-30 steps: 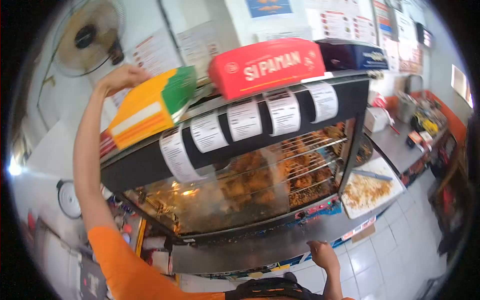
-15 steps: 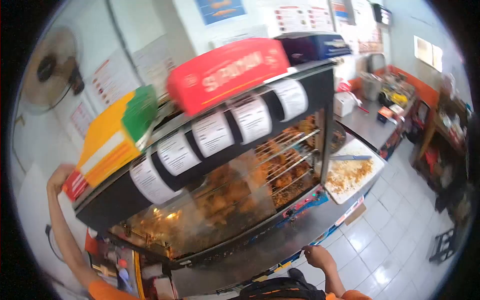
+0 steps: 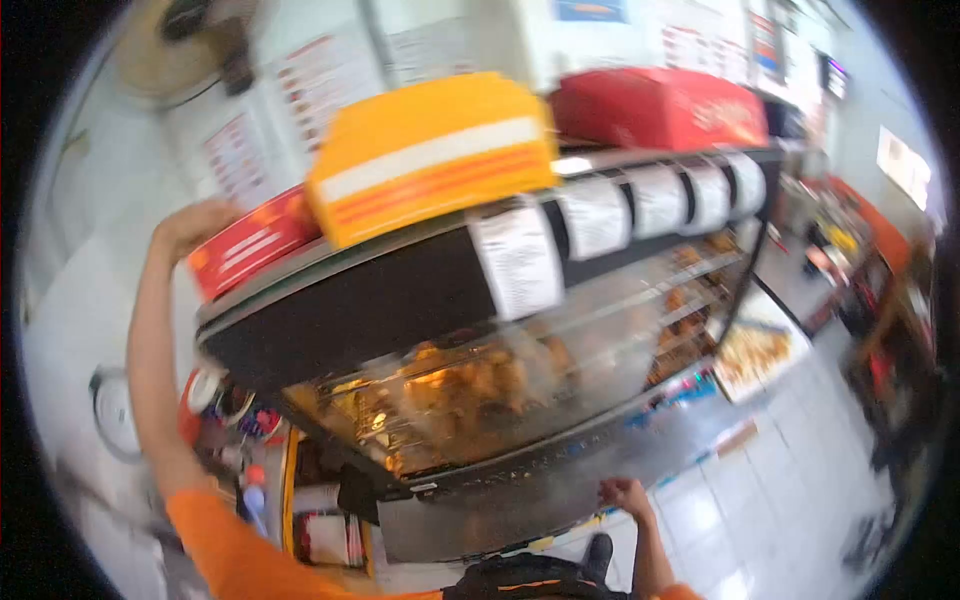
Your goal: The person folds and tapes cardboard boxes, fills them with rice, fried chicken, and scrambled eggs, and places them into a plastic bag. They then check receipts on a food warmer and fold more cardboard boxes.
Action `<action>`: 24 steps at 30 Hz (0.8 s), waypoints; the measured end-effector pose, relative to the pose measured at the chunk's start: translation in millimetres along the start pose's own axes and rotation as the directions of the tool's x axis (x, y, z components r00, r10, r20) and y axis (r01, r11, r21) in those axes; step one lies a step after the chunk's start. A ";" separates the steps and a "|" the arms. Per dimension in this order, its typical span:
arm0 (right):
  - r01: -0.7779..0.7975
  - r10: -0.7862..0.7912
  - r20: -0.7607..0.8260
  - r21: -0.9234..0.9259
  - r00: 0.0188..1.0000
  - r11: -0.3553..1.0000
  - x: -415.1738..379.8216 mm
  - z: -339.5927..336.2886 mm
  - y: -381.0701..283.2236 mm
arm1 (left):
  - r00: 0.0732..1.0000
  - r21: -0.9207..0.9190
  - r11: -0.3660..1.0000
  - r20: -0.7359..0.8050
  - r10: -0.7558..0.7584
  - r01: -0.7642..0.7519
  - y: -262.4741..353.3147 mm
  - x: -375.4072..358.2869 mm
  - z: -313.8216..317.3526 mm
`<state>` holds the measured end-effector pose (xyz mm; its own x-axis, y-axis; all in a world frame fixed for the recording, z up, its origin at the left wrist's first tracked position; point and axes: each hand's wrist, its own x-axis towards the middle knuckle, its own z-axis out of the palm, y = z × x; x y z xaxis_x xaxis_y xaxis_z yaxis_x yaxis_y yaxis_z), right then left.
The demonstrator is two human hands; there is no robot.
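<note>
My left hand (image 3: 192,228) reaches up to the left end of the glass-fronted cabinet's top. It touches the back left corner of a flat red box (image 3: 255,242); its fingers are hidden behind the box and blurred. Right beside that box, on the cabinet top, stands a larger yellow box (image 3: 435,155) with a white band. Low in front of the cabinet hangs my right hand (image 3: 626,495), fingers loosely bent and slightly apart, with nothing visible in them. Browned pieces of food (image 3: 480,380) show through the fogged glass.
Further right on the cabinet top is a bigger red box (image 3: 660,108). Paper slips (image 3: 518,262) hang along the cabinet's upper edge. A white board (image 3: 765,345) with crumbs and a knife lies at its right end. A fan (image 3: 165,50) hangs upper left.
The view has swung left, so the cabinet and boxes appear further right. My left hand stays at the small red box. My right hand's fingers have loosened from a tighter curl.
</note>
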<state>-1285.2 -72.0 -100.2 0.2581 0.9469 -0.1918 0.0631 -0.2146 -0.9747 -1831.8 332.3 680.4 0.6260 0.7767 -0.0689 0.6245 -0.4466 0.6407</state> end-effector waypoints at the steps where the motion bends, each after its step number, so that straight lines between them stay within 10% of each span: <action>1: -0.001 -0.003 -0.034 -0.103 0.999 0.995 4.0 -3.2 4.7 | 0.996 0.068 0.998 -0.087 0.004 0.002 -8.2 -0.7 -4.7; 3: -0.164 0.127 -0.162 -0.246 0.979 0.955 -23.2 2.0 -87.6 | 0.998 -0.048 0.998 0.051 0.040 -0.037 14.1 -1.6 17.6; 8: -0.181 0.193 -0.185 0.080 0.964 0.980 -7.8 5.1 -24.8 | 0.981 -0.291 0.956 0.175 0.087 -0.033 -15.3 18.9 -3.1; 13: -0.139 0.144 -0.240 0.040 0.960 0.990 -16.5 12.3 -46.6 | 0.972 -0.087 0.980 -0.164 0.165 -0.181 10.3 16.5 33.6; 16: -0.166 0.160 -0.248 -0.004 0.956 0.986 -19.7 10.1 -49.6 | 0.996 0.013 0.996 0.006 0.087 -0.087 11.2 13.9 23.4; 24: -0.164 0.147 -0.227 -0.054 0.963 0.985 -27.5 3.2 -75.4 | 0.987 -0.075 0.991 -0.125 0.100 -0.110 -2.0 12.5 19.1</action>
<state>-1300.2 -81.0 -21.8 0.4763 0.8257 -0.3023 0.0720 -0.3793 -0.9225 -1816.3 334.5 663.7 0.6217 0.7779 0.0917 0.5155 -0.4945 0.6998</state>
